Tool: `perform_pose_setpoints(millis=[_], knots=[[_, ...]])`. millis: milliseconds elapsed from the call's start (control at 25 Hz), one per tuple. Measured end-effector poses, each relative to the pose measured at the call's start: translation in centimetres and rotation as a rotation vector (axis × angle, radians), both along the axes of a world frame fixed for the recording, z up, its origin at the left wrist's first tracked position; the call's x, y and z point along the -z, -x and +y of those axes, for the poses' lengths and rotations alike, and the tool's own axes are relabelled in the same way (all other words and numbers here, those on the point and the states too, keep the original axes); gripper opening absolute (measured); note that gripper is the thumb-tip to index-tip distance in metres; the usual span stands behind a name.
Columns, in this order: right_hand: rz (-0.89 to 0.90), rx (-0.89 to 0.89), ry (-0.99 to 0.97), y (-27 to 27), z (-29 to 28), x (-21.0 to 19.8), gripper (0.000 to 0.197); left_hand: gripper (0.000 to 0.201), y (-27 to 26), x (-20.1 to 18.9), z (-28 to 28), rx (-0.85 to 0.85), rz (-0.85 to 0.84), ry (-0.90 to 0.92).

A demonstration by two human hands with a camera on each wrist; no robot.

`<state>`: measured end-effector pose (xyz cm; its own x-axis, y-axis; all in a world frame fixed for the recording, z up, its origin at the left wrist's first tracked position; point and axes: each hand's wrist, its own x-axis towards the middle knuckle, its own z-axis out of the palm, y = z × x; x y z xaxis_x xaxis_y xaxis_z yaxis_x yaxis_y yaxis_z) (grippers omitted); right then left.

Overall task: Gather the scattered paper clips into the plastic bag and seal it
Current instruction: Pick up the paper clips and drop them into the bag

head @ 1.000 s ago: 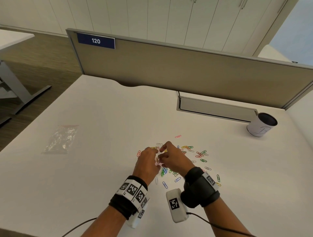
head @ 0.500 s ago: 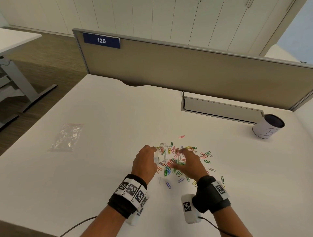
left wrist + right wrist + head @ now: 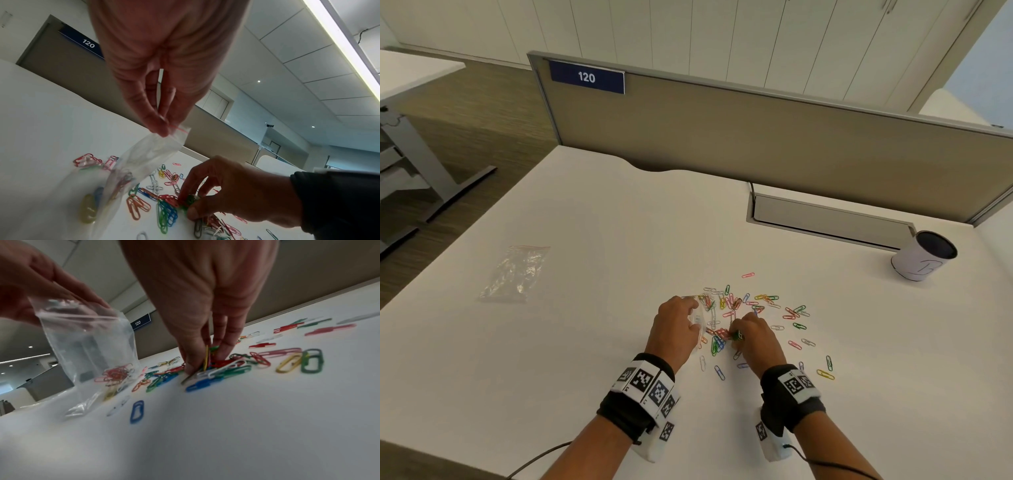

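Coloured paper clips (image 3: 756, 303) lie scattered on the white desk (image 3: 585, 240) in front of me. My left hand (image 3: 676, 327) pinches the top edge of a small clear zip bag (image 3: 144, 155) with a red seal line. The bag (image 3: 90, 344) hangs open above the desk with several clips in its bottom. My right hand (image 3: 753, 334) is down on the pile just right of the bag, its fingertips (image 3: 197, 365) pinching a bunch of paper clips (image 3: 189, 201). More clips (image 3: 296, 361) lie loose to the right of that hand.
A second clear zip bag (image 3: 517, 272) lies flat at the desk's left side. A white cup (image 3: 923, 255) stands at the far right near a cable tray (image 3: 825, 219). A beige partition (image 3: 756, 137) closes off the back of the desk.
My right hand has left the bag's mouth, dropped onto the pile of clips and closed its fingers on a bunch. The left hand has kept its hold on the bag.
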<state>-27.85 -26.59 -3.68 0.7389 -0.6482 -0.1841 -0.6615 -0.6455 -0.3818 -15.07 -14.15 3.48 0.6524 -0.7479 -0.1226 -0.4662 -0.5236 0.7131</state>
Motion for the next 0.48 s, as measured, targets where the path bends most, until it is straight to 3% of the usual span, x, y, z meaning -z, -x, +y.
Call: perform_pose_setpoints(millis=[200,360,480], knots=[[-0.061,0.070,0.007,0.2,-0.5,-0.6,0.023,0.033,0.0,0.2,0.1,-0.002,0.015,0.025],[-0.318,0.343,-0.258,1.2,-1.6,-1.4,0.020,0.036,-0.2,0.3,0.3,-0.010,0.044,0.034],[-0.583,0.484,-0.610,2.1,-1.1,-3.1,0.022,0.040,-0.1,0.3,0.4,-0.014,0.054,0.035]])
